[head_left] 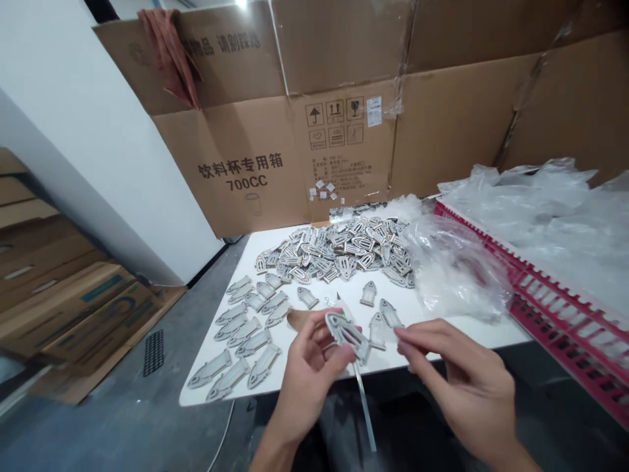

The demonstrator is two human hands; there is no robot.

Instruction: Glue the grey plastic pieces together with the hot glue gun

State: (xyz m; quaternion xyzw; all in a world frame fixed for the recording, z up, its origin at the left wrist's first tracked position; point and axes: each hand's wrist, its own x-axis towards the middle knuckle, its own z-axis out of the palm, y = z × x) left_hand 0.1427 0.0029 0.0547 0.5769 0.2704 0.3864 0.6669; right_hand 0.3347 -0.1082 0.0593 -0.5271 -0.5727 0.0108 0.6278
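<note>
My left hand (pixel 307 370) is closed around a flat grey part (pixel 348 335) with a pointed end and long cut-outs, thumb on its near edge. To its right, my right hand (pixel 464 373) is held in a pinch, thumb and forefinger together; whatever is between the fingertips is too small to make out. A thin clear strip (pixel 364 410) slants down below the held part, and its upper end is hidden. Beyond the hands, similar grey pieces (pixel 368 293) lie singly on the white table (pixel 201 388).
A heap of grey parts (pixel 339 248) covers the table's back. More parts (pixel 253 334) lie in loose rows at the left. A clear plastic bag (pixel 455 275) and a pink crate (pixel 550 301) with plastic bags stand at the right. Cardboard (pixel 236 144) rises behind the table.
</note>
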